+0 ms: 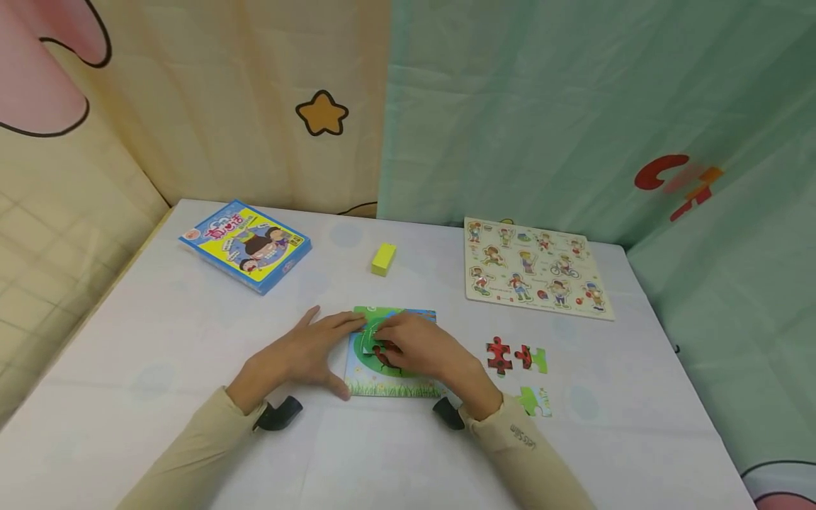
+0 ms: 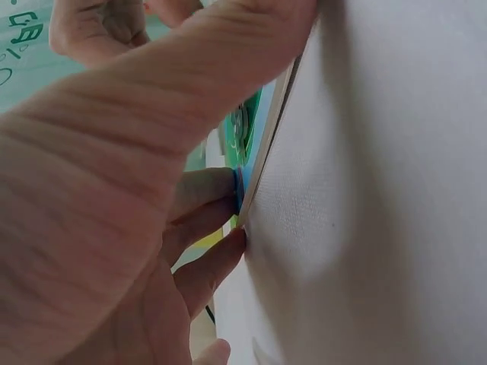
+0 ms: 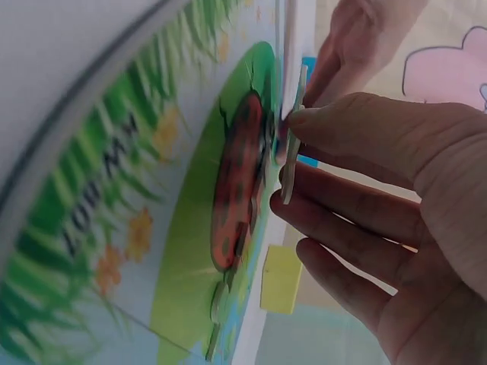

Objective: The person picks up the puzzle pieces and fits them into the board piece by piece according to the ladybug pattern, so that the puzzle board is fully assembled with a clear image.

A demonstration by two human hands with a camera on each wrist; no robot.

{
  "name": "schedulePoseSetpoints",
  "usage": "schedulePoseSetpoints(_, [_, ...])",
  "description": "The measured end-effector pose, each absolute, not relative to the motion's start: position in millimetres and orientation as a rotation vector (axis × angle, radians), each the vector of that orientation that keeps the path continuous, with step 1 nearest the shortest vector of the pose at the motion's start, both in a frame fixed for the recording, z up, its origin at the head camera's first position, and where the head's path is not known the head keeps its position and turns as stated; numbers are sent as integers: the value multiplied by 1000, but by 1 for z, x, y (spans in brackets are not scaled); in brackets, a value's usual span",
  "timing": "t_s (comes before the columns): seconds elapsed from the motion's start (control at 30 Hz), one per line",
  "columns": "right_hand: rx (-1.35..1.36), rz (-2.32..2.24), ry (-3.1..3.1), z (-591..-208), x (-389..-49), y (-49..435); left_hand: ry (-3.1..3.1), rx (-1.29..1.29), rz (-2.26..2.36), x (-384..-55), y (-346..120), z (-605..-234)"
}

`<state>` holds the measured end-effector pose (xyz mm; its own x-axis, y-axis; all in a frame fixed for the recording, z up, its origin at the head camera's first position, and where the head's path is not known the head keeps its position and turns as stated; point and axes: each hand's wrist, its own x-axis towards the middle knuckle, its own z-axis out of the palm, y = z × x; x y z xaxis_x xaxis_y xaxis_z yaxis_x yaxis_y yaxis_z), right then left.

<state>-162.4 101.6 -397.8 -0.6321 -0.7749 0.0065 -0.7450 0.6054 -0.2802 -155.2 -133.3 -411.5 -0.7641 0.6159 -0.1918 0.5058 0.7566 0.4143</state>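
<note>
A square puzzle board with a red ladybug picture on green, blue sky and grass lies flat on the table. My left hand rests along its left side, fingers spread and fairly straight, fingertips touching the board's edge. Over the upper left of the picture, my right hand pinches a puzzle piece between thumb and fingers. The held piece stands on edge to the right wrist camera, apart from the ladybug. My right hand hides part of the board in the head view.
Right of the board lie loose puzzle pieces: a red one, a red-and-green one and a green-and-white one. Farther back are a blue-and-yellow box, a yellow block and a wooden picture board. Curtains border the table.
</note>
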Motion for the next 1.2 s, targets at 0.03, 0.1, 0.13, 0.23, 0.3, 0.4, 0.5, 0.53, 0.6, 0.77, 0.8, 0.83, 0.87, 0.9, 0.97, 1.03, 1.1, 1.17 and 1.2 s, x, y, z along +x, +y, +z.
schedulePoseSetpoints(0.03, [-1298, -387, 2701, -399, -162, 100, 2637, 877, 503, -155, -134, -412])
schedulePoseSetpoints(0.1, [-1299, -370, 2692, -400, -161, 97, 2638, 896, 535, -156, -135, -412])
schedulePoseSetpoints(0.13, [-1288, -361, 2694, -400, -160, 96, 2637, 897, 562, -157, -136, -412])
schedulePoseSetpoints(0.23, [-1262, -328, 2707, -401, -159, 94, 2646, 910, 639, -159, -138, -414])
schedulePoseSetpoints(0.3, [-1264, -308, 2718, -401, -158, 93, 2657, 923, 684, -161, -138, -415])
schedulePoseSetpoints(0.4, [-1280, -278, 2736, -402, -157, 92, 2669, 933, 718, -163, -137, -418])
schedulePoseSetpoints(0.5, [-1296, -258, 2750, -402, -157, 91, 2686, 924, 717, -164, -134, -420])
schedulePoseSetpoints(0.53, [-1300, -252, 2753, -402, -156, 90, 2693, 913, 710, -164, -133, -420])
schedulePoseSetpoints(0.6, [-1311, -236, 2759, -402, -156, 90, 2712, 897, 690, -163, -131, -420])
schedulePoseSetpoints(0.77, [-1351, -153, 2780, -402, -153, 88, 2730, 871, 652, -161, -128, -419])
schedulePoseSetpoints(0.8, [-1359, -141, 2785, -403, -153, 88, 2730, 872, 651, -161, -128, -419])
schedulePoseSetpoints(0.83, [-1366, -127, 2791, -403, -153, 88, 2729, 874, 652, -161, -128, -418])
schedulePoseSetpoints(0.87, [-1369, -118, 2795, -404, -152, 88, 2729, 877, 651, -161, -127, -418])
schedulePoseSetpoints(0.9, [-1371, -115, 2798, -404, -152, 87, 2728, 879, 653, -161, -127, -418])
schedulePoseSetpoints(0.97, [-1376, -110, 2801, -405, -152, 87, 2723, 884, 659, -162, -127, -418])
schedulePoseSetpoints(1.03, [-1375, -104, 2802, -405, -151, 87, 2719, 885, 656, -162, -128, -418])
schedulePoseSetpoints(1.1, [-1377, -92, 2805, -405, -151, 86, 2714, 884, 659, -162, -128, -417])
schedulePoseSetpoints(1.17, [-1382, -77, 2808, -405, -151, 86, 2711, 885, 658, -161, -129, -417])
schedulePoseSetpoints(1.2, [-1382, -75, 2809, -405, -151, 86, 2709, 883, 659, -161, -129, -417])
